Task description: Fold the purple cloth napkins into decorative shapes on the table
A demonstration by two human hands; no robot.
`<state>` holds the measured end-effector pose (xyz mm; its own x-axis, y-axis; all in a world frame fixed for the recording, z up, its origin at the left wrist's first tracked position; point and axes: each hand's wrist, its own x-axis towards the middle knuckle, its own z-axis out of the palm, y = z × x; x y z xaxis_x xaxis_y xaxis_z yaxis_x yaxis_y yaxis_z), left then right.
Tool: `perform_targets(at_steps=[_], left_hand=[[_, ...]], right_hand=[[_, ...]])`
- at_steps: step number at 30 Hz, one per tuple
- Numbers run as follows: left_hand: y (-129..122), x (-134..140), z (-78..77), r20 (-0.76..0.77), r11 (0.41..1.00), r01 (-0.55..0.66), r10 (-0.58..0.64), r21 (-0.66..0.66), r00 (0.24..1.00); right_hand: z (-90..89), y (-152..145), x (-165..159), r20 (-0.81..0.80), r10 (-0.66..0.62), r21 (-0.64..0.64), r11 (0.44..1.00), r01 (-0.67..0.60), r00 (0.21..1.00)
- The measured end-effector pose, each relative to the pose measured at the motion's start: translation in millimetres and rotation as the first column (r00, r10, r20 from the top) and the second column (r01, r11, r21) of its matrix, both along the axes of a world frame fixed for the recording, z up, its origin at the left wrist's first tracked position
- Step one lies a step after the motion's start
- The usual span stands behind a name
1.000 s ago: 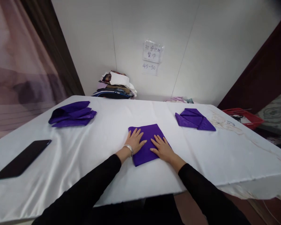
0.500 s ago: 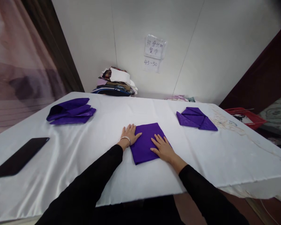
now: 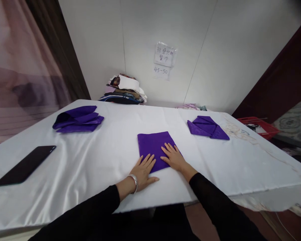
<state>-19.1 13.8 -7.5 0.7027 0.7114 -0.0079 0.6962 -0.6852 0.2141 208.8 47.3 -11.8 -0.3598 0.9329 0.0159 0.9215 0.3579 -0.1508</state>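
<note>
A purple cloth napkin (image 3: 153, 142), folded into a flat square, lies on the white tablecloth in front of me. My left hand (image 3: 142, 172) rests open at its near left corner, fingers stretched over the cloth and thumb on the tablecloth; a silver bangle circles that wrist. On the napkin's right side my right hand (image 3: 174, 157) lies flat with its fingers spread. Neither hand grips anything. The corner under my left fingers is partly hidden.
Two more folded purple napkins lie farther back, one on the left (image 3: 77, 119) and one on the right (image 3: 207, 128). A dark flat tablet (image 3: 25, 165) is at the left. Stacked clothes (image 3: 125, 88) stand by the wall, and a red basket (image 3: 268, 134) sits beyond the right edge.
My left hand has slid from the napkin's upper left edge down to its near left corner. My right hand stays nearly in place. The view has shifted slightly.
</note>
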Motion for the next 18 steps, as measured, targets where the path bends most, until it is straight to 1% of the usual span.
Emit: perform_targets(at_steps=[4,8,12,15,18], left_hand=[[-1.7,-18.3,-2.3,-0.015,0.999,-0.037,0.037,-0.001,0.999],[-5.2,-35.5,-4.3,0.010,0.996,-0.081,0.081,0.027,0.997],[-7.0,-38.9,3.8,0.034,0.992,-0.115,0.113,0.044,0.993],[-10.9,-29.1,9.8,0.077,0.996,-0.054,0.049,0.067,0.996],[-19.8,-16.3,7.6,0.107,0.998,0.052,-0.056,0.036,0.993]], right_hand=[[1.8,-0.1,-0.5,0.006,0.000,-0.001,1.000,0.000,1.000],[1.5,0.3,-1.0,0.009,-0.004,-0.015,1.000,0.004,1.000],[0.2,1.7,1.2,0.011,-0.011,-0.041,0.999,0.011,1.000],[5.6,3.1,1.5,0.002,-0.003,-0.096,0.995,0.003,1.000],[19.6,4.1,-8.6,-0.033,0.041,-0.105,0.993,-0.044,0.999]])
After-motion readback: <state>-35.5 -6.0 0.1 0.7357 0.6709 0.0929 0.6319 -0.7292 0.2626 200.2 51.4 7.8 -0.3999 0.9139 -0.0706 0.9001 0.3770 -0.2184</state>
